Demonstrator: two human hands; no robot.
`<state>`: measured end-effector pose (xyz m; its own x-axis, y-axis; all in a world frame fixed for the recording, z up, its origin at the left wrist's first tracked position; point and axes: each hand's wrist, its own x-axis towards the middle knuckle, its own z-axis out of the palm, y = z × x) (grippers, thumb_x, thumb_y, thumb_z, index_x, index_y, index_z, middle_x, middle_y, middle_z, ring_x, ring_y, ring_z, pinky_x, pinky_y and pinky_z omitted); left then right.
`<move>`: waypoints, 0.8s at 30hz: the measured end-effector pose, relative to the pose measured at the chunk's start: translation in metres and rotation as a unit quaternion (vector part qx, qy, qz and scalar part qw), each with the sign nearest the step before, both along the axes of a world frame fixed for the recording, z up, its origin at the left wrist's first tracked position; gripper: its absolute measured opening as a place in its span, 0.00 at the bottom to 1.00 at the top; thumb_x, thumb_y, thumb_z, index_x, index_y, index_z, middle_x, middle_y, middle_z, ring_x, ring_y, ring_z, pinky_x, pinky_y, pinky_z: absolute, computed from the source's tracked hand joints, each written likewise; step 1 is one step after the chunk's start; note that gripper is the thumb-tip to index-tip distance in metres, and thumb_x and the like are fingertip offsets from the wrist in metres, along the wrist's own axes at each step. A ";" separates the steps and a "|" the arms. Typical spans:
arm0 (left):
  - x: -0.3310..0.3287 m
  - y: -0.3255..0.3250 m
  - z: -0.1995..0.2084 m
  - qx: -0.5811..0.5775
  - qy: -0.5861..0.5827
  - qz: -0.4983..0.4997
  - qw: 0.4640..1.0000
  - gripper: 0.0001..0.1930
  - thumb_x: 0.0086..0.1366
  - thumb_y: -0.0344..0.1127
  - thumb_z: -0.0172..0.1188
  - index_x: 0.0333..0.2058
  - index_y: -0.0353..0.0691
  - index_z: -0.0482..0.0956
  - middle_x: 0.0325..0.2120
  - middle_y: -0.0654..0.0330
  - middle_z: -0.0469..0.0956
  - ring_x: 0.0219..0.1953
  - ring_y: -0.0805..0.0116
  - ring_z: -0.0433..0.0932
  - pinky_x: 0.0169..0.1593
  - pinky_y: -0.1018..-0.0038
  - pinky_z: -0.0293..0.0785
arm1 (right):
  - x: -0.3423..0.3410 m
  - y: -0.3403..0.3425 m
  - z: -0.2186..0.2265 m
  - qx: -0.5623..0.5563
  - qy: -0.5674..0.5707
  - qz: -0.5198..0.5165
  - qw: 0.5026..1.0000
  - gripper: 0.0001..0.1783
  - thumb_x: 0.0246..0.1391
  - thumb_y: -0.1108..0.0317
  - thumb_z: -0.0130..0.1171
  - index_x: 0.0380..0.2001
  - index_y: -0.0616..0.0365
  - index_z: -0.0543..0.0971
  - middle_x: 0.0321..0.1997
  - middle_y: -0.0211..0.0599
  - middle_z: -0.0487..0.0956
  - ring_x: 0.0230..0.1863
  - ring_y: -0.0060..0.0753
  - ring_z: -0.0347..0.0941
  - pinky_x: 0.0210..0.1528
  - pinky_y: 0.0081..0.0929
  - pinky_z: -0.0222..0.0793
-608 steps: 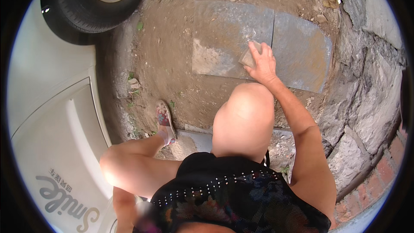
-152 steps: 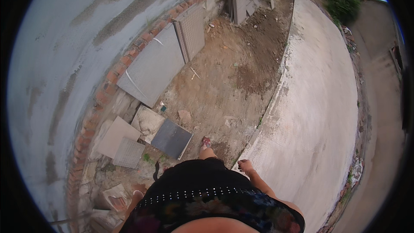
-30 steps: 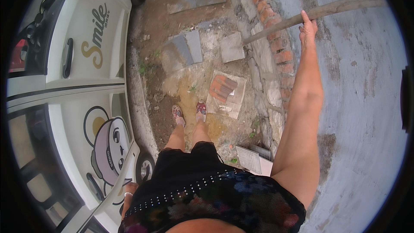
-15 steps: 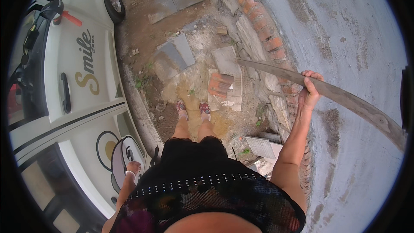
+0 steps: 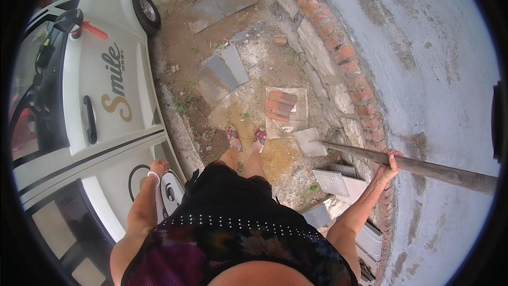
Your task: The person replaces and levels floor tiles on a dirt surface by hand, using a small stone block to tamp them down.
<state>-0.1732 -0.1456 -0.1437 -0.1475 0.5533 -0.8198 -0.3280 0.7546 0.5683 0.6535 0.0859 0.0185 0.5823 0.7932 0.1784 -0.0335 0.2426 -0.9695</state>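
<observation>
My right hand (image 5: pixel 389 165) is closed round the long wooden handle of a flat-bladed shovel (image 5: pixel 439 171). The handle runs out past the right edge of the view. At its other end a squarish grey blade (image 5: pixel 311 142) hangs low over the dirt, beside a piece of cardboard (image 5: pixel 287 130). A stack of reddish-brown roof tiles (image 5: pixel 280 106) lies on that cardboard. My left hand (image 5: pixel 159 168), with a white beaded bracelet at the wrist, is raised near the van's side. Its fingers look curled, with nothing visible in them.
A white van (image 5: pixel 114 58) stands close on my left. Along the right runs a stone and brick edge (image 5: pixel 338 47) beside grey concrete (image 5: pixel 423 74). Grey slabs (image 5: pixel 225 71) lie ahead on the dirt. A white grate (image 5: pixel 330 182) and other panels lean near my right side.
The shovel blade has come toward me, from beyond the roof tiles to the near side of them. My right hand has moved down with the handle. My left hand has risen.
</observation>
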 end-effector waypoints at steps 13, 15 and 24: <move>0.067 -0.010 0.038 -0.203 0.270 -0.272 0.901 0.09 0.50 0.38 0.55 0.22 0.39 0.79 0.17 0.61 0.77 0.23 0.68 0.76 0.30 0.73 0.72 | 0.102 -0.008 -0.049 -0.195 0.008 -0.214 0.957 0.22 0.40 0.62 0.67 0.34 0.67 0.74 0.35 0.42 0.75 0.37 0.35 0.70 0.44 0.38 0.66; 0.060 -0.005 0.044 -0.223 0.266 -0.218 0.912 0.08 0.50 0.35 0.55 0.22 0.37 0.77 0.17 0.62 0.76 0.21 0.71 0.74 0.29 0.74 0.70 | 0.080 -0.002 -0.055 -0.219 -0.010 -0.307 0.926 0.24 0.40 0.60 0.68 0.34 0.69 0.74 0.35 0.43 0.75 0.36 0.38 0.72 0.41 0.40 0.69; -0.001 0.020 0.000 -0.205 0.172 -0.098 0.959 0.07 0.52 0.33 0.55 0.22 0.35 0.75 0.15 0.61 0.74 0.18 0.74 0.71 0.23 0.77 0.66 | -0.113 -0.007 -0.213 -0.675 0.066 0.118 0.726 0.17 0.50 0.58 0.58 0.38 0.58 0.72 0.29 0.36 0.74 0.26 0.35 0.71 0.18 0.27 0.68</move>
